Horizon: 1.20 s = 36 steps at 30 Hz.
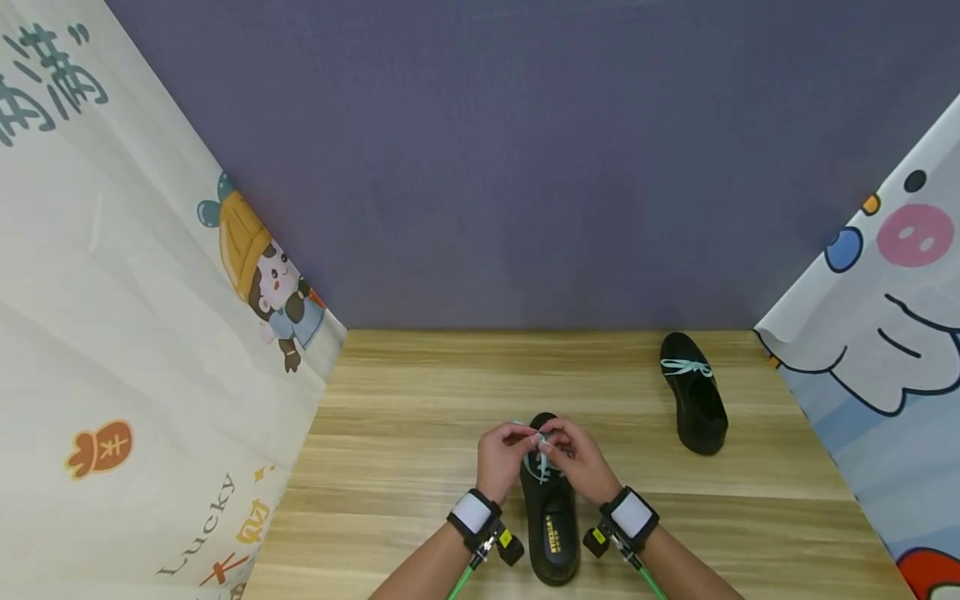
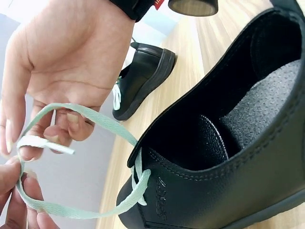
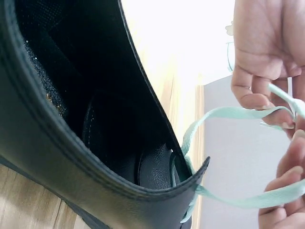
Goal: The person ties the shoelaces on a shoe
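Note:
A black lace-up shoe (image 1: 553, 575) stands on the wooden surface between the two forearms, toe pointing away. Its pale mint shoelace (image 2: 114, 125) rises from the eyelets in two strands and forms a loop. Above the toe the left hand (image 1: 504, 460) pinches the lace between thumb and fingers. Close against it, the right hand (image 1: 583, 468) pinches the lace too, and the fingertips nearly meet. A short free lace end sticks out between the hands in the left wrist view. Exactly how the strands cross at the fingertips is partly hidden.
A second black shoe (image 1: 701, 417), its lace tied in a bow, lies farther back on the right. Behind the wooden surface (image 1: 405, 375) rises a grey-purple backdrop (image 1: 480, 167). Printed white cloths (image 1: 150, 333) flank both sides. Both wrists wear straps with cameras and green cables.

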{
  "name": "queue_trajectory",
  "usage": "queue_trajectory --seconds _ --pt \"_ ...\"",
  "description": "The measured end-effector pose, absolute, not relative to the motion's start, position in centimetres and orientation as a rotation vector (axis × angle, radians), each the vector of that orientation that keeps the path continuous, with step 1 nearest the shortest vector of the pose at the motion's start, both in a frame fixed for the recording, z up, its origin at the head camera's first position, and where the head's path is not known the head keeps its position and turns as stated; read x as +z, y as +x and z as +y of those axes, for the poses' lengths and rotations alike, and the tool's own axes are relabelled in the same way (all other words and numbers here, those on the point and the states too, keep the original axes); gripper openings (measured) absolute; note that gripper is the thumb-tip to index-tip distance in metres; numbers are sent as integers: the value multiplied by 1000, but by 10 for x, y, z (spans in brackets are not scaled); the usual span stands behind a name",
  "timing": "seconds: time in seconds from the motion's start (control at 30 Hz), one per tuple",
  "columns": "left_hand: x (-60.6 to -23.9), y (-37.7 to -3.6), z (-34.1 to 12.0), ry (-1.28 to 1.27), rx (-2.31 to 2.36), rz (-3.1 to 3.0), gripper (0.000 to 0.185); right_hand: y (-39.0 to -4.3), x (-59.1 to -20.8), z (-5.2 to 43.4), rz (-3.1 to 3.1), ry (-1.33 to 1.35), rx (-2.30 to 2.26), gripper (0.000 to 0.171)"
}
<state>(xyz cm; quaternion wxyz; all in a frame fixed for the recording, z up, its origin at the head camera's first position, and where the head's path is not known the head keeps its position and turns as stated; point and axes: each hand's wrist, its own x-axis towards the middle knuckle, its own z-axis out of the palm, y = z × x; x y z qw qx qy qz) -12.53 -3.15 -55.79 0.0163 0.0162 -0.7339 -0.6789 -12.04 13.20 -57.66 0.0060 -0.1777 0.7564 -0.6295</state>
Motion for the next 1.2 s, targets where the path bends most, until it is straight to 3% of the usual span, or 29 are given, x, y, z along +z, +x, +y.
queue_trajectory --seconds 0.13,0.33,0.5,0.9,1.2 --pt "-558 -125 -32 45 -2130 -2285 6 -119 -581 134 2365 -684 -1998 18" --pt "-555 -123 -32 48 -2178 -2252 8 -117 -584 135 2391 -825 -2019 29" --pt "-556 -123 -32 52 -2205 -2246 11 -114 -581 133 2496 -775 -1961 31" --pt "-559 -121 -38 47 -2126 -2314 12 -103 -543 127 2697 -658 -1981 10" --pt "-570 -121 -56 84 -1966 -2397 13 -98 -551 143 2663 -415 -2041 4"
